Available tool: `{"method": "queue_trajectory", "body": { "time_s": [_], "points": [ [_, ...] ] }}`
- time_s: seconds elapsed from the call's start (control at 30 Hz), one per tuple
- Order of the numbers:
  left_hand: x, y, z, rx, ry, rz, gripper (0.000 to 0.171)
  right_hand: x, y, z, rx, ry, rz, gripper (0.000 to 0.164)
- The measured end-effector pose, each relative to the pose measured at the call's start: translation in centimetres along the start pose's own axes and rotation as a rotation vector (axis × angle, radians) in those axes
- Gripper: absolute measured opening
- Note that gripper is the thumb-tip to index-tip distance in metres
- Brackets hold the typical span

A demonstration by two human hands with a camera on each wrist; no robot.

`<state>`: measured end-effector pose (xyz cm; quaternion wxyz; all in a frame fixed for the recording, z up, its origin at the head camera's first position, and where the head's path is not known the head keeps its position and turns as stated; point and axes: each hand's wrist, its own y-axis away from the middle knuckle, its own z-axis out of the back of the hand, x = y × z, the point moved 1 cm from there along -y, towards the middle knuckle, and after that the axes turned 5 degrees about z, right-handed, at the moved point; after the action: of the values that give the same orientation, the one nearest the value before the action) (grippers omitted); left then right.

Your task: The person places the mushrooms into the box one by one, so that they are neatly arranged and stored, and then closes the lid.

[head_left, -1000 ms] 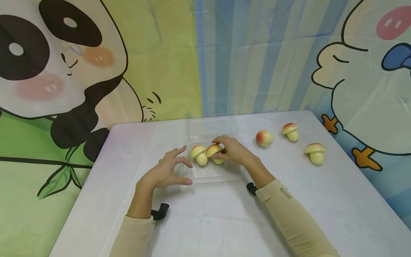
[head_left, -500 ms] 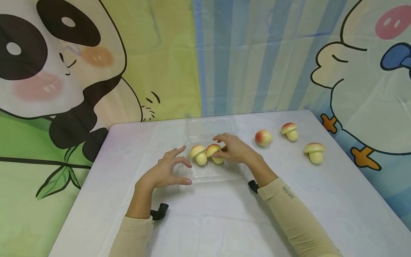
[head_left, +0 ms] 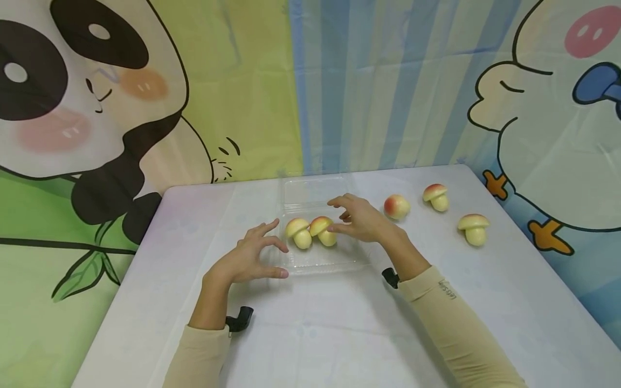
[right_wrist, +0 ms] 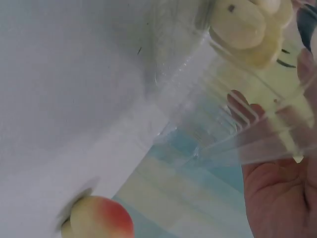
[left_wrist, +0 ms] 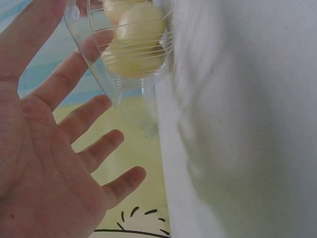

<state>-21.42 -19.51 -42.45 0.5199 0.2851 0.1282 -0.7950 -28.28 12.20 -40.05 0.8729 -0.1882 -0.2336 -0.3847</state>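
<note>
A clear plastic clamshell box (head_left: 325,262) lies with its lid folded back on the table. Two toy mushrooms with red-yellow caps sit side by side in it: the left mushroom (head_left: 298,233) and the right mushroom (head_left: 323,231). Beside the box's left wall, my left hand (head_left: 251,257) has its fingers spread and holds nothing; its palm (left_wrist: 49,148) fills much of the left wrist view. My right hand (head_left: 365,218) hovers over the box's right side, fingers apart, thumb tip close to the right mushroom. Whether that thumb touches it I cannot tell.
To the right of the box are a toy mushroom with its cap turned forward (head_left: 397,207), an upright mushroom (head_left: 435,197) behind it, and another mushroom (head_left: 473,229) nearer the right edge. A printed cartoon curtain (head_left: 262,86) stands behind the white table (head_left: 310,334).
My right hand has let go of the right mushroom and drawn up and to the right, its fingers opening. That mushroom stays in the box. The left hand keeps its place.
</note>
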Motion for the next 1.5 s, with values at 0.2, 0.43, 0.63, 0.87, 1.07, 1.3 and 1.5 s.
{"method": "queue_trajectory", "body": {
  "time_s": [0.2, 0.43, 0.63, 0.87, 1.07, 1.3, 1.5],
  "points": [
    [0.0, 0.0, -0.1, 0.005, 0.009, 0.002, 0.05, -0.3, 0.7, 1.2, -0.048, -0.019, 0.023, 0.059],
    [-0.1, -0.2, -0.1, 0.005, 0.007, -0.01, 0.051, -1.4, 2.0, 2.5, -0.119, 0.028, 0.044, 0.054],
    [-0.1, -0.2, 0.1, 0.001, 0.01, -0.006, 0.052, -2.4, 2.9, 3.6, -0.116, 0.101, 0.045, 0.054],
    [0.0, -0.3, 0.2, 0.003, 0.011, -0.007, 0.052, -4.0, 3.8, 4.5, -0.131, 0.124, 0.02, 0.053],
    [0.1, -0.1, 0.2, -0.001, 0.006, -0.002, 0.051, -5.5, 4.5, 4.5, -0.096, 0.124, -0.036, 0.055],
    [0.3, 0.0, 0.0, 0.0, 0.014, 0.002, 0.05, -7.3, 5.3, 4.5, -0.081, 0.16, -0.052, 0.058],
    [0.2, 0.2, 0.0, -0.002, 0.01, 0.005, 0.051, -8.1, 6.3, 4.9, -0.055, 0.184, -0.107, 0.064]
  ]
}}
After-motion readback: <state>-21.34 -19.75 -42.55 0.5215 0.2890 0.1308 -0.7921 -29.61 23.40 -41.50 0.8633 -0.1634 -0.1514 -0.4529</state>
